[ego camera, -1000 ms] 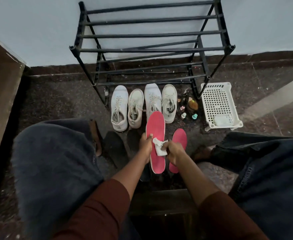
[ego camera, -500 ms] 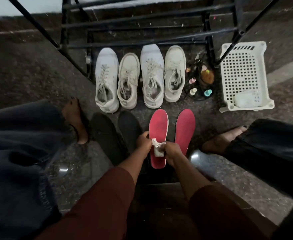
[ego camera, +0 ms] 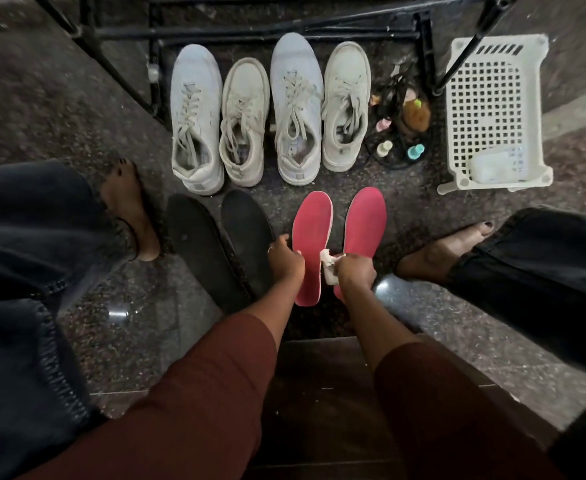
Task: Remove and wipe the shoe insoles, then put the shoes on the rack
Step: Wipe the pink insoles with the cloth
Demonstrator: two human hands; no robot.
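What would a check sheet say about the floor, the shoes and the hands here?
Surface: dark speckled floor.
Job's things: four pale shoes in a row by the rack; two black insoles and one red insole on the floor.
Clutter: small bottles; white basket.
Hands: left hand holds the other red insole; right hand presses a white cloth on it.
Cables: nothing seen.
Surroundings: bare feet, dark trousers.
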